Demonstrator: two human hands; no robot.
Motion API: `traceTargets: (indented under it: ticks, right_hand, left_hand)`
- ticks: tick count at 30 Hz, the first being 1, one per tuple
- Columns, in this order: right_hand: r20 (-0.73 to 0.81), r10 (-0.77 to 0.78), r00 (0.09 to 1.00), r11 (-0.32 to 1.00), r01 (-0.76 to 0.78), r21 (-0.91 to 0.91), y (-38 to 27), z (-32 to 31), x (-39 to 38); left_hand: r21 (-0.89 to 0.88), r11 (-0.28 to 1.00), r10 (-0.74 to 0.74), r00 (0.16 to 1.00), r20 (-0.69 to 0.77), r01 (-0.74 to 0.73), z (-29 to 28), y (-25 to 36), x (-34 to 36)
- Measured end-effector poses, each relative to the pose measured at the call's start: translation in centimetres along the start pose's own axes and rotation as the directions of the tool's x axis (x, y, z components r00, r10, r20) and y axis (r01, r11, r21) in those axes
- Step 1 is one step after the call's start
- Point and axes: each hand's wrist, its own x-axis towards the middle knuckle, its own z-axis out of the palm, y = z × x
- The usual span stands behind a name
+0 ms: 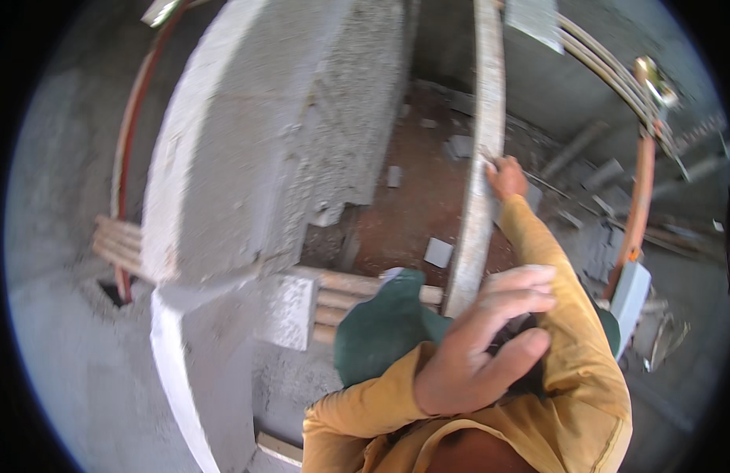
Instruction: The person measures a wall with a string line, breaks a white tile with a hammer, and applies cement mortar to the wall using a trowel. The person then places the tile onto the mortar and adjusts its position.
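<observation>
My right hand (507, 178) is stretched forward, its fingers closed round the edge of a long, pale, stained bar (477, 197). The bar runs from the top of the view down beside my knee; whether it is wood or metal I cannot tell. Close to my chest, my left hand (491, 339) is raised with its fingers bent and the thumb apart, holding nothing. Both arms wear yellow sleeves. To the left stands a grey cement-coated pillar (231, 150), smooth on one face and rough on another.
Under my green-clad leg (380, 331) lie several round poles (333, 299), beside a white-speckled board (290, 311). Far below, the brown floor (412, 205) has scattered pale fragments. An orange-brown upright pole (641, 189) stands right, a red one (132, 134) left.
</observation>
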Motion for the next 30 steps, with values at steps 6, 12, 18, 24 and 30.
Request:
traceTargets:
  ticks: [6, 12, 18, 24, 30]
  right_hand:
    - [0.040, 0.039, 0.998, 0.999, -0.040, 0.011, -0.7, -1.8, 0.5]
    - [0.024, -0.086, 0.996, 0.996, 0.087, -0.012, 1.7, -8.0, 2.5]
    - [0.058, -0.204, 0.977, 0.970, 0.210, -0.125, 10.1, -19.3, -0.7]
    - [-0.087, 0.042, 0.995, 0.992, -0.031, 0.126, 22.8, -21.0, -14.0]
    - [0.022, 0.339, 0.940, 0.897, -0.331, 0.292, 31.8, -12.2, -27.8]
  left_hand:
    - [0.007, 0.999, -0.032, 0.999, -0.012, 0.032, 0.2, -0.3, 0.0]
    - [0.044, 0.999, -0.008, 1.000, -0.019, 0.009, -0.2, -0.4, 0.3]
    - [0.175, 0.984, 0.044, 0.996, -0.075, -0.030, -1.1, -0.6, 1.2]
    - [0.222, 0.975, 0.024, 0.999, -0.034, -0.016, -0.4, -1.1, 2.0]
    - [0.546, 0.838, 0.190, 0.947, -0.260, -0.018, -1.6, 0.5, 3.0]
